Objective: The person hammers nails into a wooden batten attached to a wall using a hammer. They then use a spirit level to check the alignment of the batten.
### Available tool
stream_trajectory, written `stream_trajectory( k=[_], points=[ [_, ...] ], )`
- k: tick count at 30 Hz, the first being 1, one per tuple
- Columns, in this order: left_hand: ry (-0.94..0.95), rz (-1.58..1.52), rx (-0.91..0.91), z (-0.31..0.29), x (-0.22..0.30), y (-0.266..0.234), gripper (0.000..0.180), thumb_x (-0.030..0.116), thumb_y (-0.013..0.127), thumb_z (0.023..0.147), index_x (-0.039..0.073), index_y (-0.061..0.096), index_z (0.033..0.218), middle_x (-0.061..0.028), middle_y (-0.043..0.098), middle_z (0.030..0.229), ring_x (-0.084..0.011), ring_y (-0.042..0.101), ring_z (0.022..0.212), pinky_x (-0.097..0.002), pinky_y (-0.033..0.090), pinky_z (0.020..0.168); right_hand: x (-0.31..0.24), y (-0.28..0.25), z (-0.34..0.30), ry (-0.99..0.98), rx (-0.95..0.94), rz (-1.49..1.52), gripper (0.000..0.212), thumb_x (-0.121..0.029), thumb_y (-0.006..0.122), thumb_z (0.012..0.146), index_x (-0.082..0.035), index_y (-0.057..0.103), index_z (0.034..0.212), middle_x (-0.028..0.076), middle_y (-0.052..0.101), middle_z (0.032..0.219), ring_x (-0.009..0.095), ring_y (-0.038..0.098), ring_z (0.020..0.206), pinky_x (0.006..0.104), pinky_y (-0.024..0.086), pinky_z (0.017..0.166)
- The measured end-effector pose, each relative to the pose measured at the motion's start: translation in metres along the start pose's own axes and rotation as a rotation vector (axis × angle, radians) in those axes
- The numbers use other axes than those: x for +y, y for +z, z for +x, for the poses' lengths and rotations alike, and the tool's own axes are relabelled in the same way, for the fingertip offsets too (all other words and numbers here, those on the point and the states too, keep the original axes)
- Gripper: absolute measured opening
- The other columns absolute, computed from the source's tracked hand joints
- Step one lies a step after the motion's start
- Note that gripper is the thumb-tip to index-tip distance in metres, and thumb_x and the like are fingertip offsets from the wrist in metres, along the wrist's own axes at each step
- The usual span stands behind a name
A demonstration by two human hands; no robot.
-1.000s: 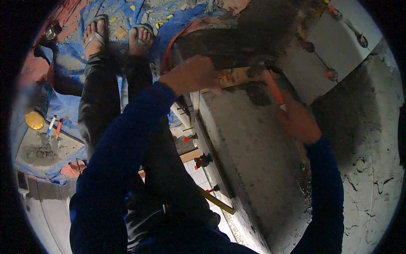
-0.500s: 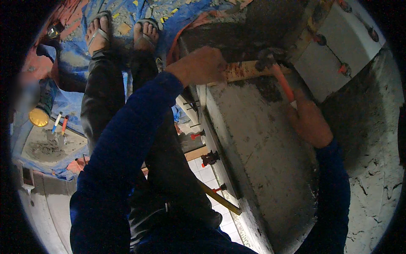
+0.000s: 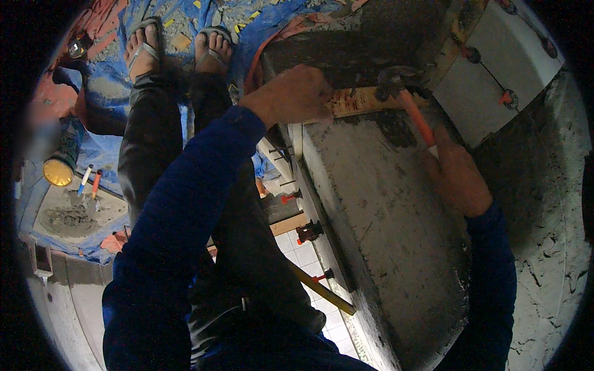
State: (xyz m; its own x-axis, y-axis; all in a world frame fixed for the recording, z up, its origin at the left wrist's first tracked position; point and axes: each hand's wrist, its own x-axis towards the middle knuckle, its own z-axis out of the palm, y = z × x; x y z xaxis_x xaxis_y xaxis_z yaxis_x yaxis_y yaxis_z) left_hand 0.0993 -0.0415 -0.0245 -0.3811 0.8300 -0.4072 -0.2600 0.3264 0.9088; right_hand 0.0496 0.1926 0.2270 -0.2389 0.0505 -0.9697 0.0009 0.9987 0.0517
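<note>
Both hands [image 3: 291, 96] on hammer [image 3: 408, 102], wood strip [image 3: 359, 100]

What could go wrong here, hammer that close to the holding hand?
1. The left hand grips the wooden strip a short way from the hammer head; a glancing blow could hit fingers.
2. The right hand holds the orange handle at its far end, so aim may wander.
3. The feet in open sandals are bare to anything falling off the slab edge.
</note>
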Motion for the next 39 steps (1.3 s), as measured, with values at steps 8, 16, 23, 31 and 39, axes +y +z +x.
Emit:
stream_trajectory(
  k=[8, 16, 23, 31, 39],
  points=[
    [-0.053, 0.096, -0.055, 0.002, 0.0, 0.008, 0.043, 0.036, 0.077, 0.082, 0.004, 0.075, 0.112, -0.0247, 0.072, 0.103, -0.0419, 0.07, 0.103, -0.0492, 0.057, 0.09, 0.003, -0.002, 0.004, -0.072, 0.032, -0.035, 0.041, -0.016, 0.06, 0.1, 0.002, 0.045, 0.134, 0.034, 0.065, 0.104, 0.052, 0.064, 0.097, 0.0552, 0.05, 0.082],
    [0.028, -0.011, 0.088, 0.007, -0.017, 0.026, 0.042, 0.024, 0.07, 0.088, -0.015, 0.064, 0.103, -0.0353, 0.066, 0.108, -0.0485, 0.066, 0.107, -0.0537, 0.055, 0.093, -0.016, -0.022, 0.001, 0.018, 0.203, 0.098, 0.041, -0.015, 0.061, 0.099, 0.004, 0.049, 0.133, 0.033, 0.066, 0.107, 0.053, 0.063, 0.102, 0.053, 0.051, 0.087],
    [0.017, 0.027, 0.095, 0.003, -0.017, 0.026, 0.045, 0.025, 0.074, 0.083, -0.015, 0.065, 0.101, -0.0347, 0.066, 0.106, -0.0487, 0.067, 0.104, -0.053, 0.055, 0.091, -0.021, -0.011, 0.016, 0.139, -0.196, 0.023, 0.049, -0.021, 0.061, 0.098, 0.006, 0.048, 0.136, 0.034, 0.065, 0.115, 0.052, 0.063, 0.106, 0.0549, 0.05, 0.094],
    [-0.145, -0.124, -0.079, 0.0, -0.009, 0.013, 0.055, 0.046, 0.083, 0.077, -0.005, 0.075, 0.097, -0.0286, 0.071, 0.089, -0.0463, 0.071, 0.09, -0.0512, 0.057, 0.085, -0.013, -0.01, 0.018, 0.146, -0.308, 0.1, 0.056, -0.024, 0.058, 0.1, 0.005, 0.042, 0.145, 0.035, 0.064, 0.12, 0.052, 0.062, 0.111, 0.0565, 0.049, 0.095],
    [0.009, -0.073, 0.121, 0.015, -0.015, 0.007, 0.051, 0.044, 0.081, 0.079, -0.001, 0.077, 0.103, -0.026, 0.073, 0.096, -0.0415, 0.071, 0.094, -0.0489, 0.056, 0.086, -0.009, -0.01, 0.019, -0.147, 0.133, 0.013, 0.049, -0.027, 0.056, 0.103, 0.002, 0.048, 0.141, 0.035, 0.065, 0.114, 0.052, 0.063, 0.106, 0.0545, 0.05, 0.091]
  ],
)
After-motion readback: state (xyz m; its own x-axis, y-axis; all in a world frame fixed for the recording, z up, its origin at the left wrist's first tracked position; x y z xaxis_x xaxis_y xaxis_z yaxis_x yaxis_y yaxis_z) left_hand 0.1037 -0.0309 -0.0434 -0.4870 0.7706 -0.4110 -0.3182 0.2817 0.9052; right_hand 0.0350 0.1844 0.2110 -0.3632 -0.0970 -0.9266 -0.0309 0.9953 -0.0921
